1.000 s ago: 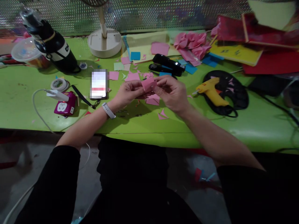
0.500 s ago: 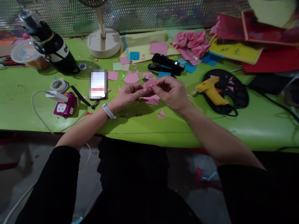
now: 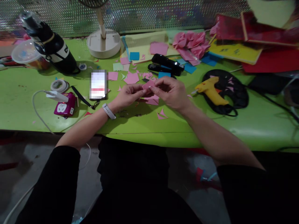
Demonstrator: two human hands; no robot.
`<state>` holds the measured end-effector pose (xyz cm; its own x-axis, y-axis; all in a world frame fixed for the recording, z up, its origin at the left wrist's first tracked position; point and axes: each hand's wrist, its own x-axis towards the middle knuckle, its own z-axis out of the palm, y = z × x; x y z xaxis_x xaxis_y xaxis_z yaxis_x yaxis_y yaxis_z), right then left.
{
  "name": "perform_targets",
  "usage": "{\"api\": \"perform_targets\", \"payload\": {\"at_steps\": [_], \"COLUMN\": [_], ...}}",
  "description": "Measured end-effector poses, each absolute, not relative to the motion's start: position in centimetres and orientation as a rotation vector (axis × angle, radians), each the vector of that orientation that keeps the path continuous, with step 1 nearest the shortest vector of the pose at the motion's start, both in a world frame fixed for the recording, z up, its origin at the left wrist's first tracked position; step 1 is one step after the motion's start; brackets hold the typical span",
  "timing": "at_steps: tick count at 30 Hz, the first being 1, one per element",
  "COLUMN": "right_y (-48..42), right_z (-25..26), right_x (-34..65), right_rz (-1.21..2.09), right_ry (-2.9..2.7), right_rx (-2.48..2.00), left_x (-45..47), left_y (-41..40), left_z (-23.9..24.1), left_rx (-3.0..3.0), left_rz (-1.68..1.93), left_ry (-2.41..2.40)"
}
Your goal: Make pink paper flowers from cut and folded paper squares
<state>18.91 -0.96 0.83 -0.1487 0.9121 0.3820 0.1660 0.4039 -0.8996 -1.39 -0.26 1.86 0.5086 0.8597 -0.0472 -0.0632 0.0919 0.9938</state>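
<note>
Pink paper piece (image 3: 149,84), long axis sideways, pinched between left hand (image 3: 127,95) and right hand (image 3: 171,91).

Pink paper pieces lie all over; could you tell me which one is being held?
The small pink piece pinched between left hand and right hand; the others lie loose on the green table.

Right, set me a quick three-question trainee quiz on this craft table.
1. True or false: the yellow glue gun lies left of the phone.
2. What do the left hand and right hand pinch between them? A scissors, B pink paper piece, C pencil.
3. Which wrist wears the white band?
Key: 1 false; 2 B; 3 left.
</note>
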Motion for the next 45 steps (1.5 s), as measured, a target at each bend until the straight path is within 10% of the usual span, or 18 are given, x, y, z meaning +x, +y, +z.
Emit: {"api": "perform_targets", "payload": {"at_steps": [45], "right_y": [-1.3], "right_z": [1.5], "right_x": [19.2], "right_rz": [0.907], "right_ry": [-1.751], "right_rx": [-1.046], "left_x": [-1.7], "left_y": [0.1], "left_z": [2.0], "left_rx": [1.431], "left_rz": [0.601], "left_ry": [0.719]}}
